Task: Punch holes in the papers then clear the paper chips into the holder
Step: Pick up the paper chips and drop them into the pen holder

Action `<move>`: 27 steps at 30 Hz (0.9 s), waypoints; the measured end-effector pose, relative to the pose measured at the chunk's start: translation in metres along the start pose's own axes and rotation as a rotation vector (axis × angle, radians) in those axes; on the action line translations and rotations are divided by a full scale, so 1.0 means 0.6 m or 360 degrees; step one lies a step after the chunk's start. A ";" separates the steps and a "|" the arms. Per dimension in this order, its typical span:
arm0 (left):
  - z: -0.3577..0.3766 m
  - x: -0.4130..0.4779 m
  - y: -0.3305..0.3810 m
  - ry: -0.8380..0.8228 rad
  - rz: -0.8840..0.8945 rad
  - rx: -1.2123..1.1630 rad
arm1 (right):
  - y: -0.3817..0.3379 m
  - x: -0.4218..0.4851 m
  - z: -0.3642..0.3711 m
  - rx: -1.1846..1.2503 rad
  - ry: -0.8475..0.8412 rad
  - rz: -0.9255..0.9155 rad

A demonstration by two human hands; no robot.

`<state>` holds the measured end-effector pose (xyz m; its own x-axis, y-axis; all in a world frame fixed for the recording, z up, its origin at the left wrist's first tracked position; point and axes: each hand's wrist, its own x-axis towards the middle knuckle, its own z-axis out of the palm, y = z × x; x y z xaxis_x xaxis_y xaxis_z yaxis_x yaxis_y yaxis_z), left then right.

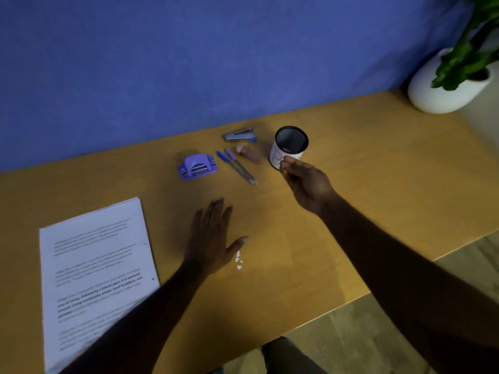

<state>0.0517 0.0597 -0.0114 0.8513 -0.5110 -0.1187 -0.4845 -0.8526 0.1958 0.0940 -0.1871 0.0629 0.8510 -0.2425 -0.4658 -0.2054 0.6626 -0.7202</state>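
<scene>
A stack of printed papers (97,276) lies at the front left of the wooden desk (378,184), with small punched holes along its right edge. The purple hole punch (197,166) stands behind it near the wall. A few white paper chips (238,261) lie beside the thumb of my left hand (213,238), which rests flat and open on the desk. My right hand (305,182) hovers just in front of the black mesh holder (289,147) with a white label, fingertips pinched together; whether chips are between them cannot be seen.
Two pens (237,166) lie between the punch and the holder. A stapler (240,135) and a pinkish eraser (247,151) lie behind them. A white pot with a green plant (448,87) stands at the back right. The desk's front edge runs diagonally at lower right.
</scene>
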 end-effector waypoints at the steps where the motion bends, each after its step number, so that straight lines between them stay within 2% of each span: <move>1: -0.003 0.011 0.003 -0.0005 0.0002 0.0000 | -0.018 0.014 0.005 -0.0047 0.0020 -0.0064; 4: -0.005 0.039 0.007 -0.0007 0.0007 0.0022 | -0.066 0.063 0.016 -0.0438 0.0107 -0.0302; 7: -0.004 0.059 0.005 -0.0017 0.0014 0.0023 | -0.098 0.109 0.016 -0.1455 0.0220 -0.0590; 9: -0.002 0.071 0.004 -0.0005 0.0021 -0.0019 | -0.113 0.131 0.016 -0.2154 0.0205 -0.0787; 12: 0.002 0.083 0.002 -0.0002 0.0021 -0.0029 | -0.121 0.151 0.018 -0.2669 0.0046 -0.0843; 15: 0.006 0.089 0.001 -0.0021 0.0003 -0.0022 | -0.122 0.160 0.023 -0.2894 -0.0023 -0.0883; 19: 0.009 0.090 -0.001 -0.0029 0.0000 -0.0016 | -0.127 0.164 0.032 -0.2983 -0.0007 -0.0891; 23: 0.010 0.087 -0.003 -0.0032 -0.0006 -0.0020 | -0.129 0.165 0.041 -0.3161 -0.0104 -0.0717; 27: 0.007 0.084 -0.007 -0.0045 -0.0013 -0.0017 | -0.132 0.162 0.040 -0.3069 -0.0098 -0.0812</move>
<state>0.0959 0.0370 -0.0222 0.8492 -0.5070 -0.1478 -0.4751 -0.8557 0.2052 0.2047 -0.2462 0.0872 0.9927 -0.0792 -0.0908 -0.1017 -0.9548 -0.2793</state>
